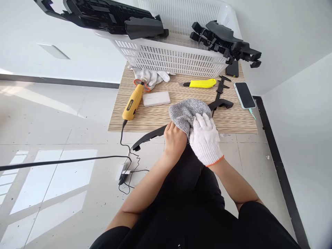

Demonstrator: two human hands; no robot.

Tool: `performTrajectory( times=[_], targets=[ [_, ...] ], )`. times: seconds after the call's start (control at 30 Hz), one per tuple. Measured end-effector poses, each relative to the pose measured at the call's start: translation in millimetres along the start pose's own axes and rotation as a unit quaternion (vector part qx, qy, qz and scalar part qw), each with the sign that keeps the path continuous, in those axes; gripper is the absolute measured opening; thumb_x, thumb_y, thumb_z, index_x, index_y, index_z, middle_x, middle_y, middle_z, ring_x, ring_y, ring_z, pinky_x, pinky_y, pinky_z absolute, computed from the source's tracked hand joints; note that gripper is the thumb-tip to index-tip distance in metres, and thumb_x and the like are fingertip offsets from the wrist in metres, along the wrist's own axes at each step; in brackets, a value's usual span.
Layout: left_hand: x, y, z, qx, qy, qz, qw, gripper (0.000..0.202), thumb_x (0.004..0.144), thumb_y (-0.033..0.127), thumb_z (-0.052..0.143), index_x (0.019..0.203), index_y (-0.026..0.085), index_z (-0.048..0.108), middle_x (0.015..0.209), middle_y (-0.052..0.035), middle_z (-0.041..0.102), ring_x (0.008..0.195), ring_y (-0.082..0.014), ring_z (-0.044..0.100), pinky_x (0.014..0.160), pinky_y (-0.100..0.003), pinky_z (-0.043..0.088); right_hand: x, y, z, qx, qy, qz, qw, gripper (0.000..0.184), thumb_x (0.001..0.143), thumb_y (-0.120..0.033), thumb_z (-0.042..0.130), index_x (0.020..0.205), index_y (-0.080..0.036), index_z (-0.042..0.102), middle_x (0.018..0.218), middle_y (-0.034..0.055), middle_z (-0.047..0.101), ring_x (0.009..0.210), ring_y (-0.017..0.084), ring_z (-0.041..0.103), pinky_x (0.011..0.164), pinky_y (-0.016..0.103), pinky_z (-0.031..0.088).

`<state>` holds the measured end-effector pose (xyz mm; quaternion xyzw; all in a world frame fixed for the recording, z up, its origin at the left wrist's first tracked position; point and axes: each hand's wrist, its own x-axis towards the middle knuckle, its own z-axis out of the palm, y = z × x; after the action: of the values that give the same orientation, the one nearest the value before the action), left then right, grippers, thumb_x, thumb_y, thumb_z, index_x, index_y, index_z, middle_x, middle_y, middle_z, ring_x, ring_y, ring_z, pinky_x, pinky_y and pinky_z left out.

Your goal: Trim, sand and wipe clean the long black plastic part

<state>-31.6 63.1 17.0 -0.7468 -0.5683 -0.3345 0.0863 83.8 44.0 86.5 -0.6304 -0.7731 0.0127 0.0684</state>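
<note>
Presently, the bare left hand [175, 141] is clamped on the black strip [151, 134], fingers curled close together, tips hard to make out beside the grey cloth [190, 109]. The gloved right hand [205, 140] has its fingers together, bent and closed on that cloth. The strip runs across the table's [238, 122] near edge, its left end beyond it; cloth and hands hide its middle. At far left, black parts [103, 15] on the white basket [171, 57] are cut off.

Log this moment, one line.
left hand: bare, holding long curved black plastic part | right hand: white-gloved, on speckled grey cloth | cloth over part
</note>
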Motion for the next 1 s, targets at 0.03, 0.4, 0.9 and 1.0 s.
performTrajectory(
  times=[0.03,0.4,0.9,1.0],
  targets=[
    [0.4,0.2,-0.7,0.0,-0.006,-0.004,1.0,0.026,0.086,0.007,0.052,0.064,0.019,0.058,0.064,-0.0079,0.063,0.068,-0.0221,0.06,0.067,-0.033,0.04,-0.2,-1.5,1.8,-0.024,-0.002,0.0,1.0,0.048,0.097,-0.015,0.044,0.14,0.001,0.057,0.152,0.0211,0.051,0.145,0.038,0.041,0.12,0.056,0.033],
    [2.5,0.9,-3.6,0.039,-0.068,-0.014,0.997,0.023,0.085,0.002,0.052,0.077,0.018,0.066,0.079,-0.0097,0.069,0.083,-0.0249,0.065,0.071,-0.035,0.044,12.2,3.8,9.9,-0.061,0.019,0.041,0.997,0.052,0.097,-0.019,0.046,0.141,0.007,0.053,0.154,0.0244,0.046,0.146,0.042,0.038,0.119,0.059,0.03],
    [-0.7,-2.3,5.0,-0.023,-0.014,-0.034,0.999,0.032,0.075,0.002,0.051,0.052,0.022,0.045,0.053,-0.005,0.053,0.058,-0.0193,0.052,0.063,-0.033,0.037,12.1,8.3,-13.9,0.106,-0.055,-0.004,0.993,0.043,0.099,-0.024,0.046,0.139,-0.012,0.056,0.149,0.0124,0.055,0.132,0.027,0.055,0.106,0.04,0.05],
    [-0.6,-3.1,5.1,-0.013,-0.01,-0.026,1.0,0.031,0.074,0.002,0.052,0.05,0.022,0.044,0.051,-0.0044,0.052,0.056,-0.0185,0.051,0.06,-0.033,0.035,10.7,1.3,-14.7,0.08,-0.048,-0.012,0.996,0.042,0.101,-0.024,0.043,0.139,-0.01,0.056,0.148,0.0136,0.055,0.128,0.027,0.057,0.103,0.038,0.05]
  ],
)
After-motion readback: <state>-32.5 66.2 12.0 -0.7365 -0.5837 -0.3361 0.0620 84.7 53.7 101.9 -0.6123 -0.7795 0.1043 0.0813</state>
